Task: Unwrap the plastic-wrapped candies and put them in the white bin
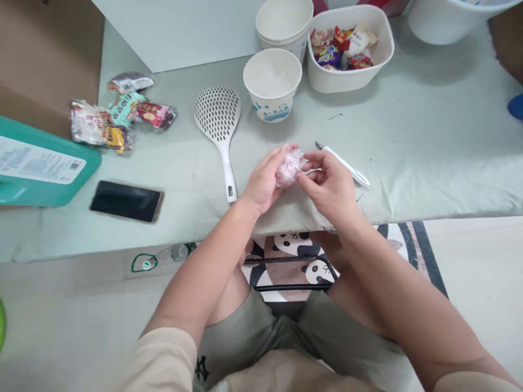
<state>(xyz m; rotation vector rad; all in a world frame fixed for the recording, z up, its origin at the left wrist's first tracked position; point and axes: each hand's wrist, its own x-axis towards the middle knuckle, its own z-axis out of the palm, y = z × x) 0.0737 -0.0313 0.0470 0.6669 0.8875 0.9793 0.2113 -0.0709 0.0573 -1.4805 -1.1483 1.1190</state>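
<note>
A small pinkish bundle in clear plastic wrap (289,170) is held between my two hands, just above the table's front edge. My left hand (265,179) is curled around its left side. From the right, the thumb and fingers of my right hand (327,182) pinch at the wrap. What lies inside the plastic cannot be made out. A white craft knife (349,169) rests on the cloth just beyond my right hand. Left of my hands lies a white slotted skimmer (223,130). Behind them stands a paper cup (273,109) with whitish, clear-looking contents.
Stacked paper bowls (281,24) and a white tub (347,79) of wrapped snacks stand at the back. On the left are several packaged snacks (126,111), a black phone (127,201) and a green jug (44,185). A plastic bottle (171,253) lies below the table.
</note>
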